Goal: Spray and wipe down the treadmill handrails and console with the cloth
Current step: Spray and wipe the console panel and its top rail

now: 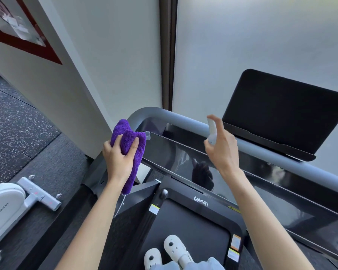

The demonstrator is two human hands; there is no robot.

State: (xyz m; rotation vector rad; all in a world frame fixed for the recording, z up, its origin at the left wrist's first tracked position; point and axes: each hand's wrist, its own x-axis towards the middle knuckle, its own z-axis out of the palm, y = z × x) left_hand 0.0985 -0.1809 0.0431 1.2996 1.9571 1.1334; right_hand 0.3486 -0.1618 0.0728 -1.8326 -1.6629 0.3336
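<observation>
The purple cloth (130, 147) is a thick, plush microfibre towel, bunched into 2 soft lobes at the top with a folded tail hanging down past the wrist. It looks light and limp, so it should mould to any curve it is pressed on, and it will likely bite well on smooth plastic rather than slide. Taking it in a full-palm bunch, as here, seems the right hold: the left hand (118, 159) wraps it with the thumb across the front and the fingers (134, 146) curled over the top lobe, leaving a padded face free to press. It sits at the left end of the console (183, 158), just beside the bend where the grey handrail (144, 114) turns the corner.

The spray bottle (212, 132) is small, white and slim, probably light plastic and easy to hold in 1 hand. The right hand (222, 149) holds it upright above the middle of the console, fingers curled round its body and the index finger raised over the top as if ready to press; its nozzle appears to face away from the person.

The console is a long, glossy black panel that reflects the hand above it; it is rigid, likely to show smears, and worth wiping with light, even pressure. The handrail is a stiff, matte tube running along the console's far edge. Behind it stands a tilted dark tablet shelf (281, 114). Below lie the treadmill belt (183, 230) and 2 white clogs (172, 248).
</observation>
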